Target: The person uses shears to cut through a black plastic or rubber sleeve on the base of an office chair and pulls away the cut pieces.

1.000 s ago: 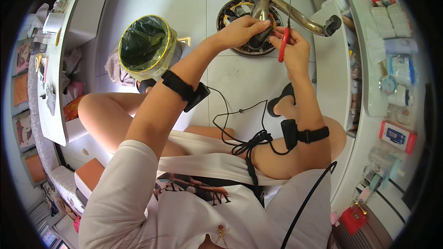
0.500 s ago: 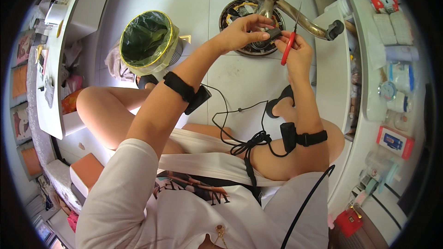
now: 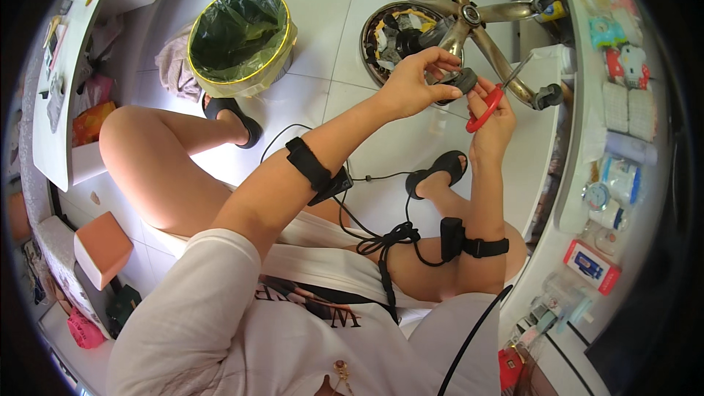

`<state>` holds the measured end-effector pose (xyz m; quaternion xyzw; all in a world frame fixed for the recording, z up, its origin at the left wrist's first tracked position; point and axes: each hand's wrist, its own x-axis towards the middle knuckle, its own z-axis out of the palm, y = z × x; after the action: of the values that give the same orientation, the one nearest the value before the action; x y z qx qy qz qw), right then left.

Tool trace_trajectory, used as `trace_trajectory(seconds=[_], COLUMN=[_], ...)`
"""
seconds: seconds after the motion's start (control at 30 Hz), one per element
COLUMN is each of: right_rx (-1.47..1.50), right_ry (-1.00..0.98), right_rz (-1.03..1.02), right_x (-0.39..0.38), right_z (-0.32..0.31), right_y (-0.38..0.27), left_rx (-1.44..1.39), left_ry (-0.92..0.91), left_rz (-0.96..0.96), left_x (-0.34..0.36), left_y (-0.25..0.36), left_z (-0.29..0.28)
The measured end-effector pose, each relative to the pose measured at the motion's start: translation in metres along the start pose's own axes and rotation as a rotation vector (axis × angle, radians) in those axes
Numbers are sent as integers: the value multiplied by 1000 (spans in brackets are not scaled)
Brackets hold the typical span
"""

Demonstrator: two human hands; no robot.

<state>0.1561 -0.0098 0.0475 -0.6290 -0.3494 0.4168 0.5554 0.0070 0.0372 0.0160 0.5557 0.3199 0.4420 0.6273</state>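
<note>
In front of me, my left hand [image 3: 416, 88] pinches a small rounded dark grey piece [image 3: 462, 81], which looks like a chair caster. Close on its right, my right hand [image 3: 496, 130] grips red-handled scissors [image 3: 484, 113], their blades pointing up and away to the right. The fingertips of that hand are also against the grey piece. Just beyond both hands lies an upturned bronze-coloured chair base [image 3: 469, 15] with several legs and dark casters [image 3: 546, 96] on some leg ends. A round basin-like tray [image 3: 367, 51] with clutter in it sits partly under the base.
A yellow-rimmed bin [image 3: 287, 51] lined with a green bag stands left of centre, by a crumpled cloth [image 3: 174, 66]. White shelving [image 3: 539, 139] loaded with goods runs along the right; a white desk [image 3: 62, 132] is at left. A black cable bundle [image 3: 396, 238] hangs over my lap.
The view has shifted, so the bin sits higher and the chair base farther right. Both hands keep their holds; the scissors are now tilted more to the right.
</note>
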Motion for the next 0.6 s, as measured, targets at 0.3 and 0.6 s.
trace_trajectory(seconds=[0.3, 0.6], right_rx=[-46, -178], right_ry=[28, -205], right_rz=[-26, 124], right_x=[2, -40], right_z=[8, 0], right_y=[-2, -42], left_rx=[72, 132], left_ry=[-40, -62], left_rz=[24, 103], left_x=[0, 6], left_y=[-1, -8], left_z=[-13, -19])
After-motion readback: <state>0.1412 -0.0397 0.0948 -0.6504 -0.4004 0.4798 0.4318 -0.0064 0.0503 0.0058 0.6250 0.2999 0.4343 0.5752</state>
